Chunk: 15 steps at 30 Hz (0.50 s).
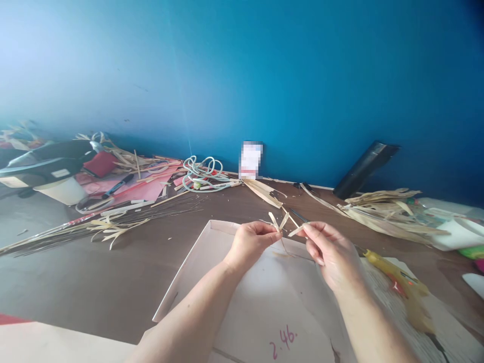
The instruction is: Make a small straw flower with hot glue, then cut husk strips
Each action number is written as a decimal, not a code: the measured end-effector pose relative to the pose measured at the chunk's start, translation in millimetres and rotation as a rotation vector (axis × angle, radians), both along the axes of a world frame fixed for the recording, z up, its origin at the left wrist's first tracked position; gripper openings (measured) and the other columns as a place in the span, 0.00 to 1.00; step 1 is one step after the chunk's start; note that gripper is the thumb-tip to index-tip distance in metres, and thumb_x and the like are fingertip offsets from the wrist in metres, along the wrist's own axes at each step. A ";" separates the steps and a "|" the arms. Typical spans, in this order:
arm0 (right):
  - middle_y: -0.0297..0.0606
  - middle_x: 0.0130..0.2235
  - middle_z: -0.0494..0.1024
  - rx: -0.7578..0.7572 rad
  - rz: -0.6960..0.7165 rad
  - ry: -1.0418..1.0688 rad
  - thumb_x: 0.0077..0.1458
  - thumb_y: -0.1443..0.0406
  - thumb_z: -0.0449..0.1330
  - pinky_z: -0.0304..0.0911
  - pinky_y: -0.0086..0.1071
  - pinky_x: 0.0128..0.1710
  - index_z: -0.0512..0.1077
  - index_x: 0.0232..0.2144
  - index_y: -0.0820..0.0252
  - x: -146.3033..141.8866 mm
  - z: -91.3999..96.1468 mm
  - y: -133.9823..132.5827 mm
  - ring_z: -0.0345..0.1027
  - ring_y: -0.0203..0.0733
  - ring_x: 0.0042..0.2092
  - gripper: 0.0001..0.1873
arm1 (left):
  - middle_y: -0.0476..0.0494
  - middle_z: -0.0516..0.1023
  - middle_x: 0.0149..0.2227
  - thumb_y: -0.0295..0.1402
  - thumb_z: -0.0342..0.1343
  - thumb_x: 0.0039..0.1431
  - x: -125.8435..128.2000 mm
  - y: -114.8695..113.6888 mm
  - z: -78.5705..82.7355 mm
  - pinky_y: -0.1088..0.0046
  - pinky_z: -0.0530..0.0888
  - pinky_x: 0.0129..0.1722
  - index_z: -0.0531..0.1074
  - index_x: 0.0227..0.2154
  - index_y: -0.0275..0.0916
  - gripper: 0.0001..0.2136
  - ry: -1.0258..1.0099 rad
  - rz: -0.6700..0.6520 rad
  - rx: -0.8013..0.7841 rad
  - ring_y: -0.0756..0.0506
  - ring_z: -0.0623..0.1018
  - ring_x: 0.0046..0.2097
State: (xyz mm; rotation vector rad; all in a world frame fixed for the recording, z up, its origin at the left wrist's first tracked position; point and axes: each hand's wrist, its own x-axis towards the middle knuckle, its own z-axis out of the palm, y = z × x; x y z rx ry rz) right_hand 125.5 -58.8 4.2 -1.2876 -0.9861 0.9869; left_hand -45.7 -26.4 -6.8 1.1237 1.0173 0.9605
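Observation:
Above a shallow white cardboard box (185,267), my left hand (249,247) pinches a small bunch of dried husk strips (283,221) between thumb and fingertips. Its pale tips fan upward, and a thin stem hangs below. Just to the right, my right hand (335,254) has its thumb and forefinger closed on a single short strip of dried husk (295,231). The strip's free end points at the bunch, with a small gap between them. My other right fingers curl under the palm. Purple writing marks the box bottom.
A yellow glue gun (403,285) lies on paper at right. Behind it are a pile of dried husks (385,214) and a white cup (456,233). A coiled pale cable (202,174), thin wires (124,222) and a phone (251,160) lie or stand along the blue wall.

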 end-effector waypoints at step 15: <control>0.36 0.32 0.79 0.005 -0.046 0.034 0.45 0.57 0.67 0.39 0.24 0.14 0.72 0.28 0.59 -13.0 4.3 -2.1 0.52 0.25 0.17 0.13 | 0.48 0.74 0.27 0.40 0.64 0.43 0.3 -1.8 1.0 0.77 0.63 0.28 0.77 0.26 0.37 0.11 0.000 -0.031 0.010 0.53 0.67 0.28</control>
